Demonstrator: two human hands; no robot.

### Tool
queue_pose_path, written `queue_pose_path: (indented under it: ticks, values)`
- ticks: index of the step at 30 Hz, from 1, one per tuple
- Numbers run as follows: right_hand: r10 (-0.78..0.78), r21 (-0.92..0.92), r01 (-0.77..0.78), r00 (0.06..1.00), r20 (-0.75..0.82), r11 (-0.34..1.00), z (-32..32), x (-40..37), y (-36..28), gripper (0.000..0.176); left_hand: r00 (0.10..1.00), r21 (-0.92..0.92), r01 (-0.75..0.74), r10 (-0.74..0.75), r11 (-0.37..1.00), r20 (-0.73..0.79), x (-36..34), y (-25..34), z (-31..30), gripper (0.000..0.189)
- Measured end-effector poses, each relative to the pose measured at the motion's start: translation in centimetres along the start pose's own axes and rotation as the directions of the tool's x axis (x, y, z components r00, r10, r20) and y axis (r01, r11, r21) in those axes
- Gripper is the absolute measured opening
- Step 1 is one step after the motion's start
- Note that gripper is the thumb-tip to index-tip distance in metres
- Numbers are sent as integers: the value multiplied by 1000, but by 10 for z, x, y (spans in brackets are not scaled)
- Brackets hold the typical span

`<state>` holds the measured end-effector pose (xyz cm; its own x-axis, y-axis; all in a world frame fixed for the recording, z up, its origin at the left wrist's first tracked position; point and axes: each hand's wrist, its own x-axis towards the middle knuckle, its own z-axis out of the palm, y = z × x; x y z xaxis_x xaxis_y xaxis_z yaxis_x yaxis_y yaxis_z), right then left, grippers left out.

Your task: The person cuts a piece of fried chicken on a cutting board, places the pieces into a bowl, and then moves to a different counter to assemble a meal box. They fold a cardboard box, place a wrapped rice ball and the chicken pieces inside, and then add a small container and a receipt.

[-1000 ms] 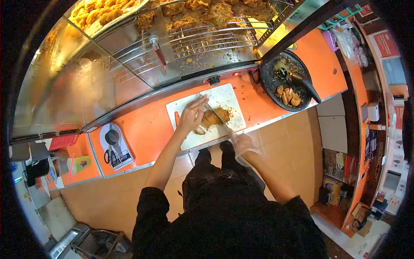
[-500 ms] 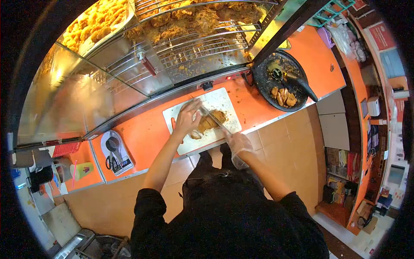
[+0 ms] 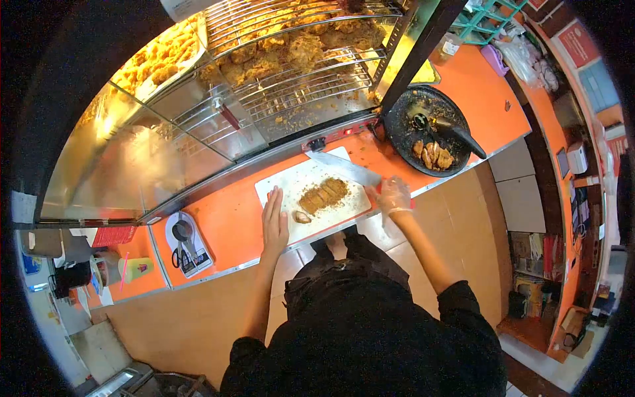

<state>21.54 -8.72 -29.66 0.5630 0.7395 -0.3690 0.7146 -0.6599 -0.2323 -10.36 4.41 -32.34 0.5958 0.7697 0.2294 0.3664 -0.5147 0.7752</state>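
My left hand (image 3: 274,221) lies with its fingers stretched out at the left edge of a white cutting board (image 3: 276,188). My right hand (image 3: 391,195), in a clear plastic glove, grips a broad-bladed kitchen knife (image 3: 345,168); its blade points left across the far right part of the board. Between the hands sits a piece of breaded fried meat (image 3: 324,194), cut into strips, with crumbs scattered around it. One small separate chunk (image 3: 302,217) rests near the front edge of the board.
Behind the board stands a heated display cabinet (image 3: 284,132) with fried food on racks. A shallow black mortar-like dish (image 3: 400,135) with meat pieces and a dark-handled tool is at right. To the left, a scale (image 3: 198,255) bears a small ladle-like scoop and scissors. The orange counter (image 3: 231,212) ends at a metal front edge.
My left hand has gone from the far part of the meat to the board's left edge. My right hand has lifted the knife off the meat and moved right, turning the blade.
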Motion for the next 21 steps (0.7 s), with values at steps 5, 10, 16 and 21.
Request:
queue_pose_path:
  ticks: [5, 10, 16, 21]
  values:
    - [-467, -76, 467, 836, -286, 881, 19, -25, -99, 74, 990, 9, 104, -102, 995, -96, -39, 8, -12, 45]
    - [-706, -222, 678, 615, -351, 701, 99, -13, -131, 61, 976, 10, 138, -134, 990, -173, -55, 15, -10, 43]
    - [-749, -179, 730, 623, -223, 660, 66, 0, -106, 44, 952, 25, 234, -224, 972, -209, -65, 15, -6, 42]
    - [-766, -142, 776, 543, -344, 615, 53, 14, -81, 38, 944, 62, 267, -249, 962, -216, -63, 14, 0, 39]
